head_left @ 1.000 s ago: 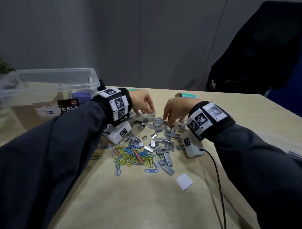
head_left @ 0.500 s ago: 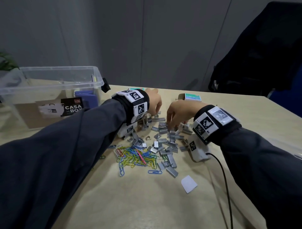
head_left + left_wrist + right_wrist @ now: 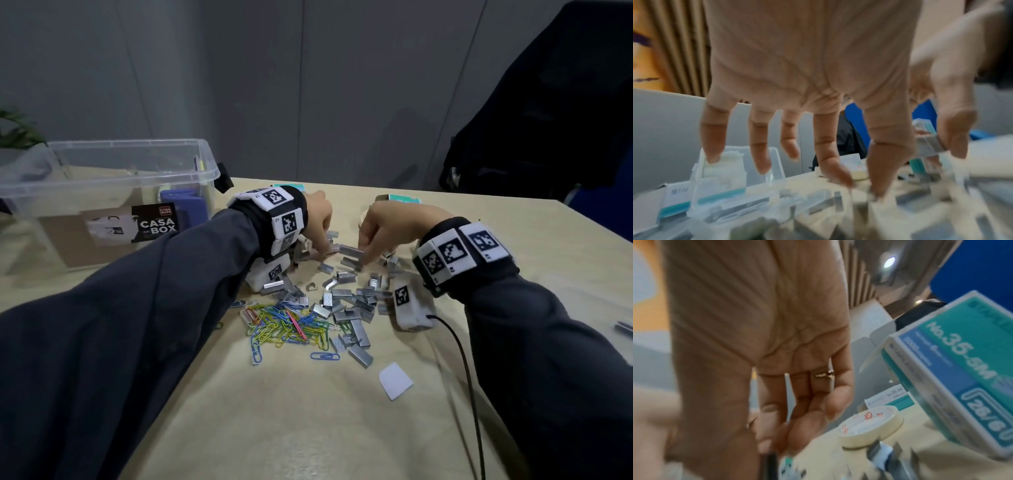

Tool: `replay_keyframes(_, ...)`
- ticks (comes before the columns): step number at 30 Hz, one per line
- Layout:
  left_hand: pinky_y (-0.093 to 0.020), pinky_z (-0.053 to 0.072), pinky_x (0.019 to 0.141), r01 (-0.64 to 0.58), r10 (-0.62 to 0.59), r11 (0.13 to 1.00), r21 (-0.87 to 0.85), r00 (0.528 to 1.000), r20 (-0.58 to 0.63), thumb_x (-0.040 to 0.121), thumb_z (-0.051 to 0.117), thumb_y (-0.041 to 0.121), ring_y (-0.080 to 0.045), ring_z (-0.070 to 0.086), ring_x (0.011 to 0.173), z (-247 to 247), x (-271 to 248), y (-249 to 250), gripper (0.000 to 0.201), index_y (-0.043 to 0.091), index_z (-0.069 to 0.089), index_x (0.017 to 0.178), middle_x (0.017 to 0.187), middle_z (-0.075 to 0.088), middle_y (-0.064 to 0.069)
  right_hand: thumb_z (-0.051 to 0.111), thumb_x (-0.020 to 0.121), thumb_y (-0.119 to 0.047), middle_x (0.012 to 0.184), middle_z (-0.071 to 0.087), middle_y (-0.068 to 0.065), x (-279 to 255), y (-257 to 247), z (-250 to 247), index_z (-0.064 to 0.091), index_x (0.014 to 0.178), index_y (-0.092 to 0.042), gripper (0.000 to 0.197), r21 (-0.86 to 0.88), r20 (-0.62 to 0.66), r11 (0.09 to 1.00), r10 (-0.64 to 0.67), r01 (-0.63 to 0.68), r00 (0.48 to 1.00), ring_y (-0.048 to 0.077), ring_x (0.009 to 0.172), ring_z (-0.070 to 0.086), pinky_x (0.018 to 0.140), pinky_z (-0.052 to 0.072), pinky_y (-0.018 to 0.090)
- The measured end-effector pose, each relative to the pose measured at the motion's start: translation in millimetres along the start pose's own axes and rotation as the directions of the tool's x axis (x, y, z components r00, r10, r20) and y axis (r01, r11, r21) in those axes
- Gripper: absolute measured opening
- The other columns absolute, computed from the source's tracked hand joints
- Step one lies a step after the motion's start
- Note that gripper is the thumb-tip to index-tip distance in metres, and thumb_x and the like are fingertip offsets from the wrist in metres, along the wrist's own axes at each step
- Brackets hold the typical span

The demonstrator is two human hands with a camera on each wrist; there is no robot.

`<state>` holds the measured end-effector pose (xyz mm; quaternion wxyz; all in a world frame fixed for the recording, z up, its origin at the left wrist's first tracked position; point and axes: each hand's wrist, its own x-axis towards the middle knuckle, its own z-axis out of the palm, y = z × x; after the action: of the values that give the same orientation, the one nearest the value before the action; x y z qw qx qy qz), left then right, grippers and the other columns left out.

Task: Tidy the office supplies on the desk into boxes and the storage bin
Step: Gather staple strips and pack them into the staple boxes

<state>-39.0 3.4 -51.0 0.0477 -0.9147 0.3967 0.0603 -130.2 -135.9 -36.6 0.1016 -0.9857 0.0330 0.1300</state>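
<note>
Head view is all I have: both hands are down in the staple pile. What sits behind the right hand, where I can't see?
Observer: The right wrist view shows a roll of tape lying flat on the desk, just past the right hand.
Operator: And the teal box back there?
Observer: It's a staple box. The label reads No.35-5M and 26/6.
Operator: Anything beyond the left hand?
Observer: Yes, the left wrist view shows a small clear plastic case on the desk past the fingertips.
</note>
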Motion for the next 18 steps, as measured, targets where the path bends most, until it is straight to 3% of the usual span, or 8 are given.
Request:
replay_keyframes(3,-0.028,0.044,0.067,-0.025,0.026,0.995,-0.096,1.0,0.016,0.077,0.075,0.027,-0.018,0.052,0.079,-0.4,-2.9,-5.5,0.021,0.017,0.061,0.065,0.087,0.058,-0.004,0.086,0.073,-0.027,0.072,0.071,-0.007,-1.3,12.2,-5.5,0.077,0.072,-0.025,0.01,0.166,-0.003,0.986,-0.022,0.022,1.0,0.011,0.074,0.068,0.073,0.059,0.029)
replay_keyframes(5,-0.027,0.043,0.066,-0.023,0.029,0.989,-0.144,0.999,0.042,0.079,0.074,0.025,-0.016,0.053,0.076,1.0,-3.9,-8.1,0.016,0.016,0.064,0.071,0.072,0.057,0.001,0.081,0.079,-0.016,0.077,0.075,0.0,-3.6,15.2,-8.2,0.076,0.079,-0.014,0.006,0.297,0.048,0.955,-0.025,0.009,0.999,0.013,0.079,0.071,0.078,0.059,0.03)
replay_keyframes(7,-0.026,0.044,0.069,-0.023,0.025,0.988,-0.156,1.0,0.014,0.081,0.074,0.03,-0.018,0.058,0.086,1.0,-5.5,-8.0,0.018,0.013,0.068,0.084,0.084,0.063,-0.001,0.077,0.083,-0.013,0.077,0.075,0.006,-6.7,14.6,-11.2,0.074,0.084,-0.005,0.008,0.357,0.077,0.934,0.0,-0.027,0.997,0.014,0.075,0.071,0.076,0.058,0.027)
replay_keyframes(10,-0.026,0.044,0.072,-0.033,0.034,0.992,-0.12,0.999,0.008,0.079,0.075,0.043,-0.018,0.059,0.102,1.6,-3.0,-3.9,0.035,0.014,0.07,0.098,0.104,0.066,-0.002,0.072,0.088,-0.015,0.071,0.072,0.004,-11.0,14.4,-16.1,0.074,0.09,-0.001,0.014,0.332,0.072,0.94,0.061,-0.081,0.996,0.008,0.065,0.067,0.06,0.054,0.017)
replay_keyframes(13,-0.02,0.04,0.058,-0.051,0.056,0.997,-0.059,0.995,0.085,0.077,0.078,0.041,-0.017,0.057,0.087,3.8,0.6,5.2,0.034,0.013,0.07,0.095,0.093,0.065,0.0,0.072,0.088,-0.02,0.076,0.074,0.001,-14.8,15.3,-21.9,0.076,0.091,-0.006,0.014,0.268,0.069,0.957,0.092,-0.107,0.993,0.006,0.069,0.066,0.054,0.049,0.013)
replay_keyframes(16,-0.018,0.037,0.056,-0.056,0.061,0.998,-0.041,0.991,0.118,0.083,0.074,0.032,-0.017,0.052,0.079,5.3,3.5,14.3,0.021,0.014,0.064,0.08,0.079,0.06,0.0,0.071,0.089,-0.023,0.077,0.075,-0.002,-17.0,14.1,-24.3,0.076,0.092,-0.008,0.016,0.238,0.085,0.964,0.1,-0.118,0.991,0.006,0.076,0.067,0.056,0.048,0.013)
replay_keyframes(18,-0.021,0.038,0.056,-0.065,0.07,0.997,-0.041,0.989,0.13,0.086,0.07,0.031,-0.019,0.051,0.077,4.6,2.5,17.3,0.021,0.013,0.063,0.078,0.08,0.06,-0.003,0.067,0.092,-0.023,0.076,0.074,-0.001,-17.1,14.0,-24.1,0.074,0.093,-0.007,0.017,0.256,0.093,0.958,0.109,-0.129,0.99,0.006,0.074,0.067,0.055,0.049,0.014)
